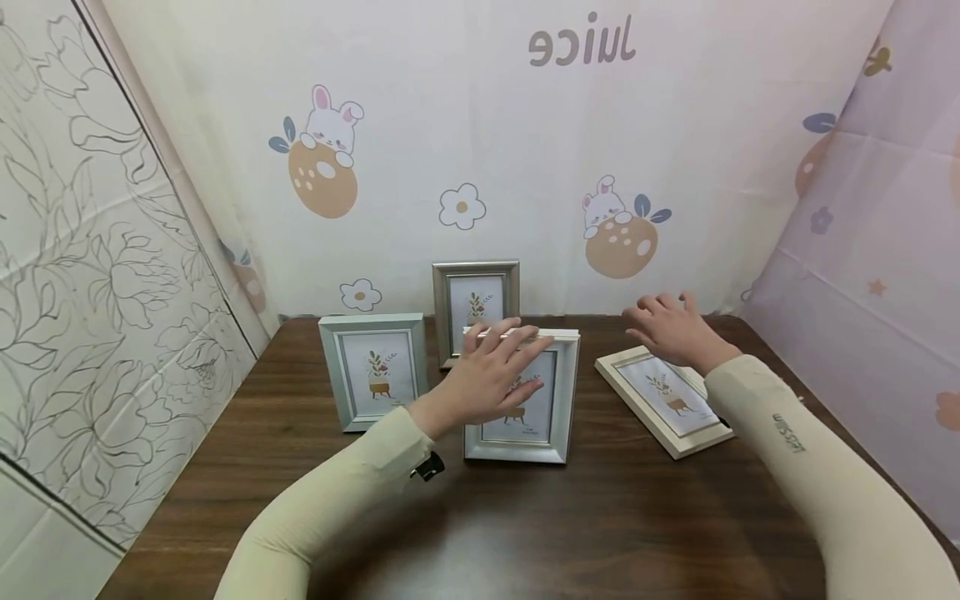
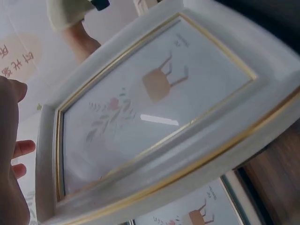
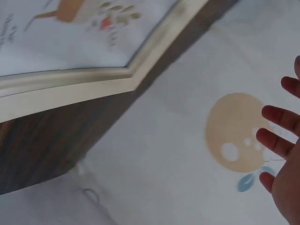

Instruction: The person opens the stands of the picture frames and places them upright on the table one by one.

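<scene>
A white picture frame (image 1: 555, 446) with a gold inner line and a potted-plant print stands upright at the middle of the table. My left hand (image 1: 491, 371) is in front of its upper part, fingers spread. In the left wrist view, a gap shows between the fingers (image 2: 23, 148) and the white frame (image 2: 187, 157). To the right, a cream picture frame (image 1: 648, 421) lies face up, turned at an angle. Over its far end hovers my right hand (image 1: 675, 329), fingers apart and holding nothing. The right wrist view shows the fingers (image 3: 276, 143) away from the cream frame (image 3: 93, 89).
A pale green-blue frame (image 1: 341, 375) stands at the left, and a champagne-coloured frame (image 1: 442, 312) stands behind the white one. All rest on a dark wooden table (image 1: 525, 533). Printed fabric (image 1: 510, 125) hangs behind it, with a floral panel (image 1: 97, 250) along the left.
</scene>
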The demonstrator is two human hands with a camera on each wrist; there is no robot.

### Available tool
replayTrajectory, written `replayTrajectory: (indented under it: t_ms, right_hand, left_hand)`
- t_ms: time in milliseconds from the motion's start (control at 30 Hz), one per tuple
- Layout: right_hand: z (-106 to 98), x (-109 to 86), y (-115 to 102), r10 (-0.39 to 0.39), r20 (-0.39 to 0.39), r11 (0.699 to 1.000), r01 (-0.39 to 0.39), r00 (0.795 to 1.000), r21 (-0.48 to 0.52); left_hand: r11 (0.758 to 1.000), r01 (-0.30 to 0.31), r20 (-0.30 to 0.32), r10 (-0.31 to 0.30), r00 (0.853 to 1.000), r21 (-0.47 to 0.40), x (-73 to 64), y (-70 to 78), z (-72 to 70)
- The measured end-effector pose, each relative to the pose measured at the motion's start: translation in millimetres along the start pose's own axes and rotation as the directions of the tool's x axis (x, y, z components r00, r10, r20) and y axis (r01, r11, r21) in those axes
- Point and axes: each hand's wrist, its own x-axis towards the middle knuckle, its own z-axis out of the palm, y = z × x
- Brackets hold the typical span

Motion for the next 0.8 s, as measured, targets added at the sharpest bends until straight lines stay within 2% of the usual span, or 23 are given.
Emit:
replayTrajectory:
  t_ms: [200, 400, 567, 667, 800]
  right_hand:
    - [23, -6.2, 21, 0.001, 0.075, 1.0, -0.001, 0.997, 0.0]
    - [39, -8.3, 35, 0.045, 0.157, 0.999, -0.046, 0.987, -0.002]
    - [52, -7.1, 40, 0.101, 0.215, 0.995, -0.104, 0.971, 0.003]
    - [62, -5.5, 42, 0.134, 0.238, 0.99, -0.138, 0.962, 0.004]
    - [75, -1.8, 44, 0.141, 0.246, 0.99, -0.144, 0.959, -0.005]
  left_hand:
    - [0.998, -0.067, 0.03, 0.067, 0.997, 0.01, -0.4, 12.6, 0.5]
    - [0.983, -0.172, -0.004, 0.173, 0.985, 0.06, -1.1, 27.5, 3.6]
    - [0.968, -0.224, -0.024, 0.228, 0.973, 0.112, -4.0, 38.3, 10.5]
    - [0.961, -0.252, -0.007, 0.254, 0.967, 0.113, -6.2, 44.1, 14.1]
    - [0.954, -0.275, 0.024, 0.274, 0.961, 0.117, -9.1, 49.8, 16.3]
